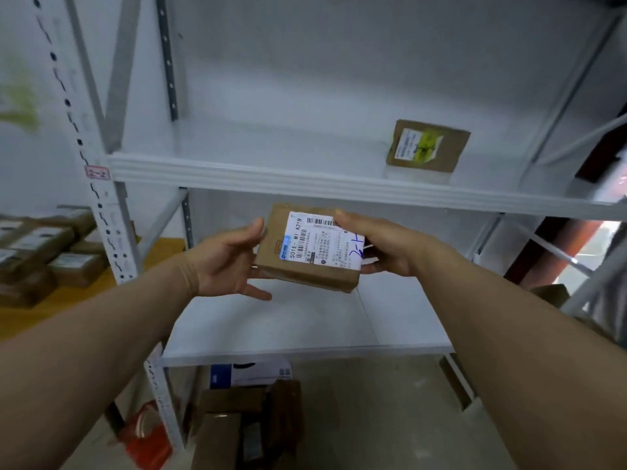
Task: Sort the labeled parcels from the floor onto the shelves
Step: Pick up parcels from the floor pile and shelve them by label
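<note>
I hold a small brown cardboard parcel (281,262) with a white shipping label and blue handwriting, in front of the white metal shelving. My left hand (225,264) grips its left edge, thumb on top, fingers underneath. My right hand (380,244) holds its right edge over the label's corner. The parcel hangs in the air just below the front rail of the upper shelf (305,179) and above the lower shelf (271,330). Another brown parcel (451,150) with a yellow-marked label leans against the back wall on the upper shelf, to the right.
A perforated upright post (112,232) carries a red tag "2-2" at the left. Several brown parcels (44,252) are piled on a yellow surface at far left. Boxes (244,415) and an orange bag (149,439) lie on the floor under the lower shelf.
</note>
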